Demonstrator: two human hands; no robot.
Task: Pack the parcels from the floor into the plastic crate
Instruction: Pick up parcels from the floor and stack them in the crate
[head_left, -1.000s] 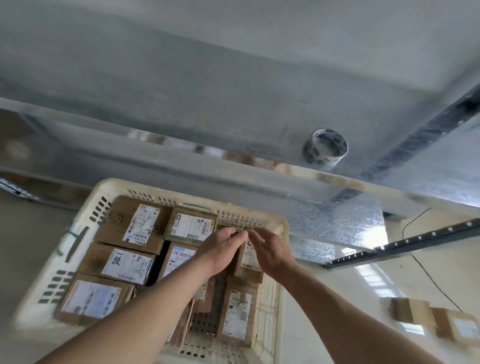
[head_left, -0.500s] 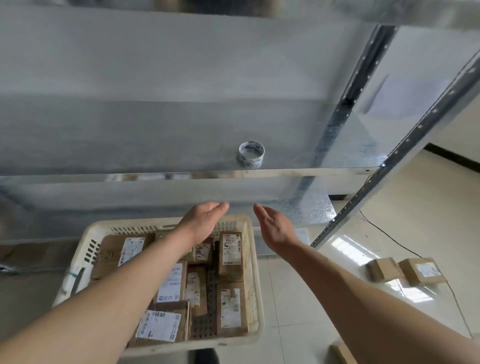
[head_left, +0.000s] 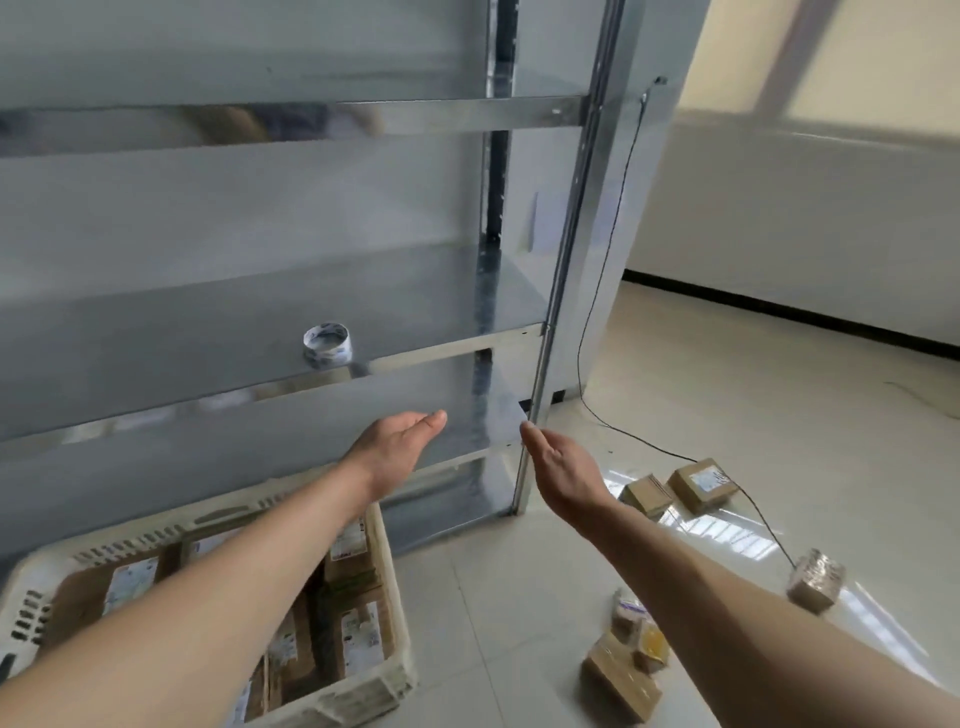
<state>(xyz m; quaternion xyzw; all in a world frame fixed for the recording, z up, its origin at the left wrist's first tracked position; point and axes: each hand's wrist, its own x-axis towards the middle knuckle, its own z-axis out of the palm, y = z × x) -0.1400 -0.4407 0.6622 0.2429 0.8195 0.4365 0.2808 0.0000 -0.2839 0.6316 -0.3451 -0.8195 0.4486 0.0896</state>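
Note:
The cream plastic crate (head_left: 387, 675) stands on the floor at lower left, filled with several labelled brown parcels (head_left: 358, 631). My left hand (head_left: 397, 449) hovers above its far right corner with fingers straight and holds nothing. My right hand (head_left: 563, 470) is raised beside it, palm facing left, also empty. Two brown parcels (head_left: 701, 483) lie on the floor to the right of my right hand. Nearer me lie a flat brown parcel (head_left: 621, 680), a small yellowish packet (head_left: 649, 642) and a wrapped parcel (head_left: 815, 582).
A metal shelving rack (head_left: 540, 410) rises right behind the crate, with a roll of tape (head_left: 327, 345) on one shelf. A black cable (head_left: 597, 405) runs down the wall and across the pale tiled floor past the parcels.
Both hands have come up out of the crate and opened. The view has swung up and to the right, so the crate now sits lower left and more floor parcels show.

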